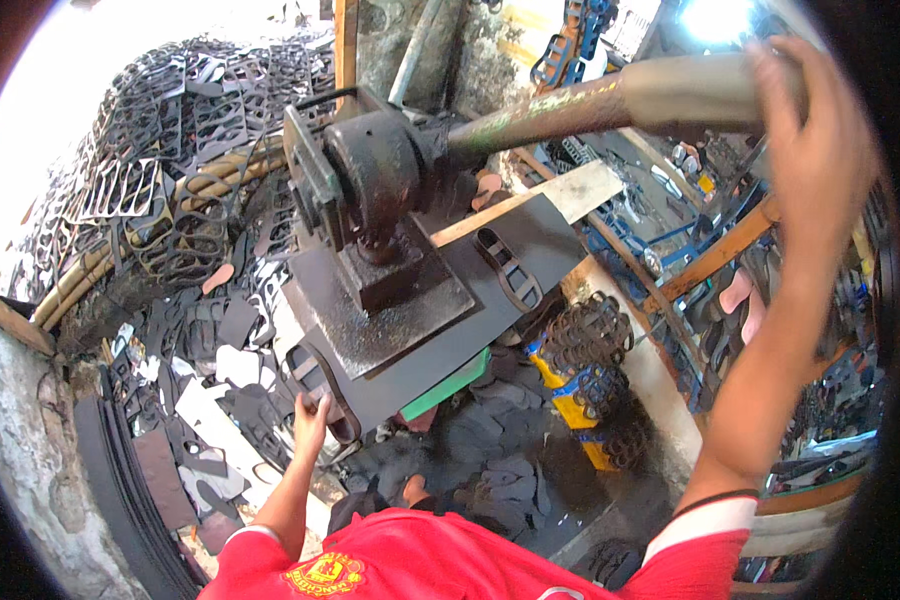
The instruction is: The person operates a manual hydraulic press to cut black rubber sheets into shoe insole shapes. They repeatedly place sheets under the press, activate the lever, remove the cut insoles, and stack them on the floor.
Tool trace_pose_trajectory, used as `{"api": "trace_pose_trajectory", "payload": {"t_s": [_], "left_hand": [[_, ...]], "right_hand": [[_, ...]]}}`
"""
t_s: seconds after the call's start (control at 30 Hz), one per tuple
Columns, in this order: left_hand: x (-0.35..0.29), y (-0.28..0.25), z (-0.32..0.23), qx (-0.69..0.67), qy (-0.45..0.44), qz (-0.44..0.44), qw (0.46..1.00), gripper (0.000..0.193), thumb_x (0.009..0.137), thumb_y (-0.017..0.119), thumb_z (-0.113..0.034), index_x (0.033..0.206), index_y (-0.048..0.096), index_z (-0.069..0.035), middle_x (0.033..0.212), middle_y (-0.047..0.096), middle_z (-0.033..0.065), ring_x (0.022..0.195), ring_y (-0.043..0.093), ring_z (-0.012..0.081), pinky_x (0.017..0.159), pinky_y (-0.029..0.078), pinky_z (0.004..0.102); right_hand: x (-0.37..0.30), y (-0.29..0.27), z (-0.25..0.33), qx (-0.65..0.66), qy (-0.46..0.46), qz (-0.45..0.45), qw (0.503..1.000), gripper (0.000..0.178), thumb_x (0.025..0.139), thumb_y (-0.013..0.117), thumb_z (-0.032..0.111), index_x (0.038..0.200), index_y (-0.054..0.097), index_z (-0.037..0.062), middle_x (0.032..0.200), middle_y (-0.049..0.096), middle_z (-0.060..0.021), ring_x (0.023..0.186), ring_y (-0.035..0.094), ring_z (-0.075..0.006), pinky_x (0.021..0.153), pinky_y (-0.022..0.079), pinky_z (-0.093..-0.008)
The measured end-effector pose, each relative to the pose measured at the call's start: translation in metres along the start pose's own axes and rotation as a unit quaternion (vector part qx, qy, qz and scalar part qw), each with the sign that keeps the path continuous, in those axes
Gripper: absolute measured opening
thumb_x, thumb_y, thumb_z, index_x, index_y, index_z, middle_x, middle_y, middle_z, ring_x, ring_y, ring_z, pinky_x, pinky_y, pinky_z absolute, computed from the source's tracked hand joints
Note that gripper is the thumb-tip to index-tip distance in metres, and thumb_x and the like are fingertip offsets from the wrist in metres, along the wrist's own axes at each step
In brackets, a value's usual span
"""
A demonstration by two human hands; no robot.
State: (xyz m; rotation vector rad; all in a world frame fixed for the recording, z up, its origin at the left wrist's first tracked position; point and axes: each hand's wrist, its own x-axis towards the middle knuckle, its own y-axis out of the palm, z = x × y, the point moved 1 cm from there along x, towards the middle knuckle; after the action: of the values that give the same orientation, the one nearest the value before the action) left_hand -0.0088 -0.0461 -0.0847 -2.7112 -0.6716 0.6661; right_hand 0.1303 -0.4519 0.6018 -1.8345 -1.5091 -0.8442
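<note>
A heavy dark metal hand press [375, 180] stands in front of me. Its broad square plate [400, 300] lies over a black sheet [440, 365]. At the sheet's left edge, my left hand [312, 418] grips the near end of a sole-shaped metal cutting die [316, 374] with crossbars. A similar cutting die [510, 268] rests on the sheet to the right of the plate. My raised right hand [820, 150], slightly blurred, is curled over the outer end of the thick press lever [690, 95], which extends rightward from the press head.
Cut sheets with sole-shaped holes [190, 110] are heaped at the far left, behind bamboo poles [80, 280]. Yellow and blue boxes [570, 405] with dark ring-like pieces stand right of the sheet. Dark offcuts [500, 490] cover the floor. Wooden beams [710, 255] cross the right side.
</note>
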Motion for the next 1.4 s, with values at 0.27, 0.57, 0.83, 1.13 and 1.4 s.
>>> {"api": "trace_pose_trajectory", "payload": {"t_s": [0.27, 0.57, 0.83, 1.13, 1.4], "left_hand": [[0.007, -0.051, 0.007, -0.493, -0.186, 0.146, 0.837, 0.052, 0.086, 0.08, -0.022, 0.127, 0.057, 0.001, 0.099, 0.071, 0.0048, 0.082, 0.069, 0.0194, 0.075, 0.057, 0.0327], [-0.084, -0.019, -0.177, -0.14, 0.125, -0.131, 0.973, 0.101, 0.074, 0.094, -0.033, 0.144, 0.027, -0.005, 0.13, 0.049, 0.0178, 0.119, 0.054, 0.0265, 0.102, 0.046, 0.039], [-0.094, 0.034, -0.209, -0.115, 0.286, -0.087, 0.947, 0.076, 0.086, 0.083, -0.02, 0.145, 0.037, -0.005, 0.146, 0.042, 0.0163, 0.137, 0.045, 0.0288, 0.115, 0.038, 0.0469], [-0.009, 0.027, -0.056, -0.086, -0.085, -0.119, 0.986, 0.047, 0.101, 0.065, -0.019, 0.14, 0.055, 0.004, 0.133, 0.063, 0.0163, 0.122, 0.061, 0.0242, 0.105, 0.046, 0.0346], [-0.004, -0.007, -0.067, -0.18, -0.194, 0.012, 0.964, 0.041, 0.097, 0.072, -0.023, 0.132, 0.064, -0.002, 0.113, 0.071, 0.0056, 0.107, 0.066, 0.0178, 0.092, 0.054, 0.0415]], "right_hand": [[-0.302, -0.094, 0.325, 0.655, 0.211, 0.468, 0.554, 0.036, 0.087, 0.08, 0.027, 0.114, 0.07, 0.0055, 0.13, 0.061, -0.0171, 0.123, 0.058, -0.0371, 0.106, 0.047, -0.0453], [-0.278, -0.171, 0.435, 0.672, 0.253, 0.408, 0.563, 0.085, 0.085, 0.078, 0.027, 0.154, 0.033, 0.004, 0.152, 0.039, -0.0238, 0.142, 0.038, -0.0447, 0.118, 0.035, -0.0511], [-0.344, 0.005, 0.383, 0.49, 0.48, 0.404, 0.606, 0.095, 0.085, 0.079, 0.037, 0.155, 0.03, -0.0046, 0.143, 0.049, -0.0321, 0.136, 0.045, -0.0486, 0.113, 0.039, -0.0518], [-0.465, 0.223, 0.375, 0.471, 0.416, 0.407, 0.663, 0.054, 0.082, 0.084, 0.041, 0.118, 0.069, 0.0033, 0.141, 0.054, -0.0275, 0.13, 0.05, -0.0437, 0.109, 0.04, -0.0523], [-0.485, 0.232, 0.311, 0.507, 0.397, 0.626, 0.44, 0.053, 0.092, 0.071, 0.051, 0.094, 0.075, -0.0017, 0.146, 0.049, -0.0259, 0.126, 0.052, -0.0401, 0.1, 0.044, -0.0455]]}}
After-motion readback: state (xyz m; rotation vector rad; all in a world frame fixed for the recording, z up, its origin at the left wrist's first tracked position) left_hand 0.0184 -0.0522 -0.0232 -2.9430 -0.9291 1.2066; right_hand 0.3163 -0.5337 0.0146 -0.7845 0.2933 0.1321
